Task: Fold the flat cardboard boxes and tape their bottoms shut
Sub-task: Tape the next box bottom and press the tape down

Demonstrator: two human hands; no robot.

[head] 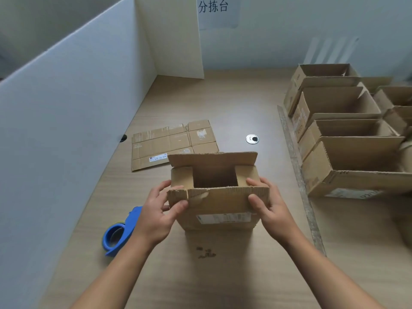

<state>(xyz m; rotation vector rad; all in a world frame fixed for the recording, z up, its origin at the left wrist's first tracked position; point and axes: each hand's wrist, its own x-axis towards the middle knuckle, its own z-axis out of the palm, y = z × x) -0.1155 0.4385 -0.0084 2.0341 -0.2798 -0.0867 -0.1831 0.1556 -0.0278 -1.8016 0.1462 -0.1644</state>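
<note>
Head view: a white partition [66, 119] runs along the whole left of the frame and turns a corner at upper centre, walling off that side of the wooden desk [223, 286]. Along the right edge stands a row of opened cardboard boxes [345, 134], packed one behind another, with a grey strip [296, 175] running down the desk just left of them. Between partition and strip the desk lies open, with bare wood in the lower middle of the frame apart from a few dark crumbs [206, 253]. A blue tape dispenser [120, 233] lies at lower left, close to the partition and partly behind the left wrist. A flattened box [169, 146] lies left of centre, and a round cable grommet [252, 139] sits right of it.

The box being folded [214, 204] stands at frame centre on the desk, its open end up. The two side flaps are turned inward, the far flap stands up, and the near flap has a torn, ragged edge. A white label shows on the near wall. The left hand [156, 217] pinches the near flap's left end, thumb on its outer face. The right hand [272, 210] pinches its right end likewise.
</note>
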